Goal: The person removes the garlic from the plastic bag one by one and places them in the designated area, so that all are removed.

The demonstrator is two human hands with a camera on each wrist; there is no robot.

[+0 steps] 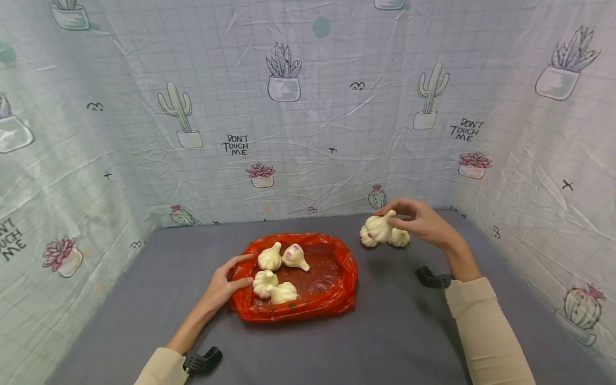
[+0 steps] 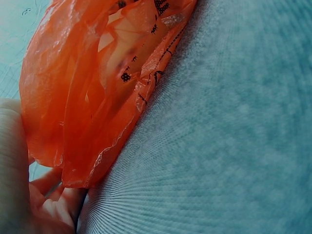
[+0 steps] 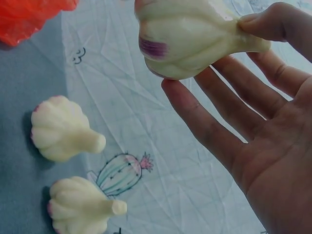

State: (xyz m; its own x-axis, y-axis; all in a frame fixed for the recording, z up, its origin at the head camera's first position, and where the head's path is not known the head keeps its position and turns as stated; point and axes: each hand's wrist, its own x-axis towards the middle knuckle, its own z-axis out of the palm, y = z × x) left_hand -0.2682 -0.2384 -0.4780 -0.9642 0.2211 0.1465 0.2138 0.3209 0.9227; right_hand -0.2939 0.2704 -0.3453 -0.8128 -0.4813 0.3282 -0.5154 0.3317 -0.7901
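My right hand (image 1: 417,218) holds a garlic bulb (image 1: 378,228) above the table at the back right. In the right wrist view the thumb presses on the stem of this bulb (image 3: 190,36), with fingertips against its underside. Two more garlic bulbs (image 3: 63,127) lie on the table just below it. A red plastic bag (image 1: 348,272), spread like a shallow basket, stands in the middle with several garlic bulbs (image 1: 270,257) grouped in its left half. At the bag's left rim my left hand (image 1: 223,286) grips the plastic between thumb and fingers; the left wrist view partly hides those fingers.
A grey cloth covers the table (image 1: 385,331). Behind and at both sides hangs a pale curtain (image 1: 327,123) printed with potted cacti, meeting the table's back edge close behind the loose bulbs. Each wrist wears a black camera mount (image 1: 433,278).
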